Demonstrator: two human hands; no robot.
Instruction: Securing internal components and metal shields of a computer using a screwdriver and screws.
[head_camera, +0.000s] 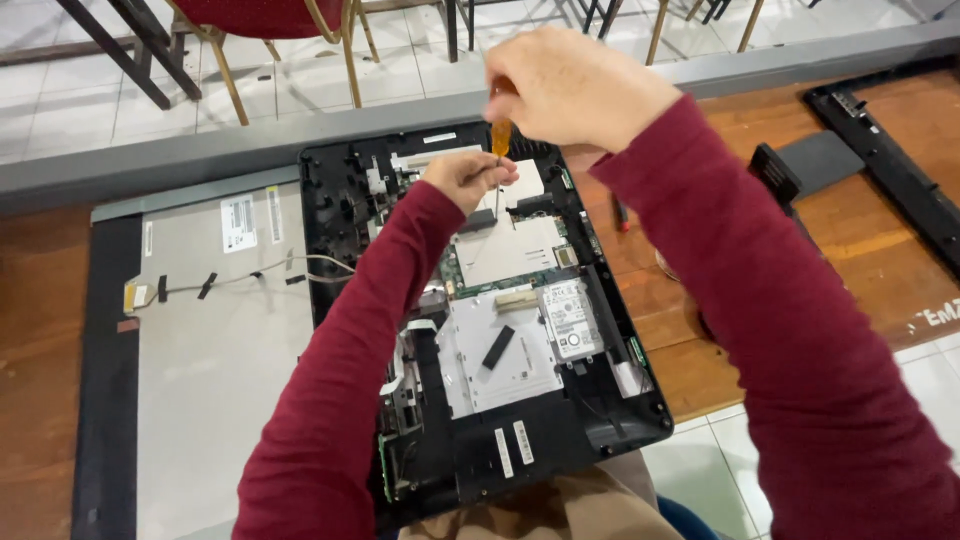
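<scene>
Wooden counter (30, 330) fills the frame's lower half, tiled floor and chair legs along the top. An opened computer chassis (480, 310) lies at centre, its detached screen panel (220, 350) at left. My right hand (575, 85) is closed around the orange handle of a screwdriver (500, 140), upper centre; my left hand (468, 178) pinches the shaft, steadying the tip near a metal shield (510, 250). I judge a screw is being worked; next calls for keeping the tip seated and upright.
</scene>
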